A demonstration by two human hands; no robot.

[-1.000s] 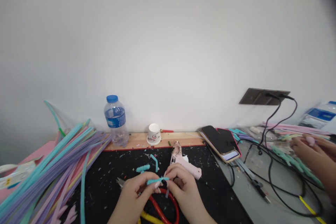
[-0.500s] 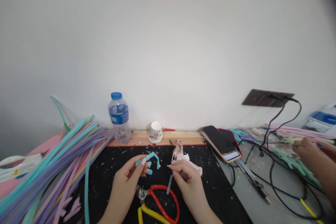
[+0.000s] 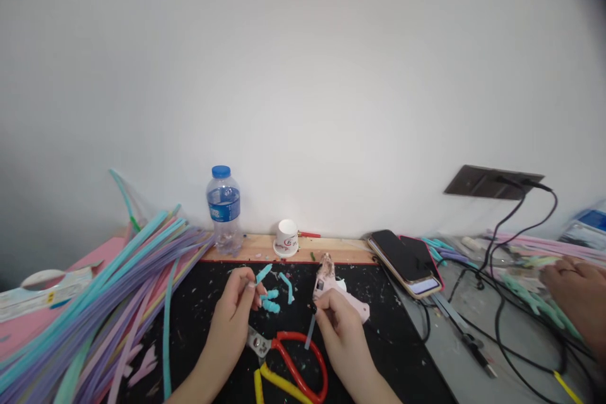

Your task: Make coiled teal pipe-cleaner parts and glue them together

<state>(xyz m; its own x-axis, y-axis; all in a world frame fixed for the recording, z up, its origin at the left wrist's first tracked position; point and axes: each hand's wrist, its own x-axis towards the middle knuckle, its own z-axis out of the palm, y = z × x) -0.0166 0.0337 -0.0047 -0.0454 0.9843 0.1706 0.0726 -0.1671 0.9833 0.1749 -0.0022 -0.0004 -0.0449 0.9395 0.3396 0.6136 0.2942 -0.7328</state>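
Note:
My left hand (image 3: 235, 300) is closed, thumb and forefinger pinching a short turquoise pipe cleaner (image 3: 264, 273) whose end sticks out past the fingertips. Just right of it, a bent turquoise piece (image 3: 286, 288) and coiled turquoise pieces (image 3: 271, 306) lie on the black mat (image 3: 392, 353). My right hand (image 3: 338, 322) is pinched at a small dark thing I cannot make out, in front of a pink glue gun (image 3: 326, 284). A translucent glue stick (image 3: 310, 331) shows below those fingertips. Between my wrists lie scissors (image 3: 303, 360) with red and yellow handles.
Bundled pastel pipe cleaners (image 3: 127, 290) fill the left side. A water bottle (image 3: 224, 211) and paper cup (image 3: 286, 238) stand by the wall. Phones (image 3: 402, 262) and black cables (image 3: 495, 303) lie to the right, where another person's hand (image 3: 575, 284) is at work.
The view has shifted slightly, moving things rightward. The pinched pipe cleaner now shows a gap from the bent piece, which earlier looked joined to it. My right hand stays by the glue gun.

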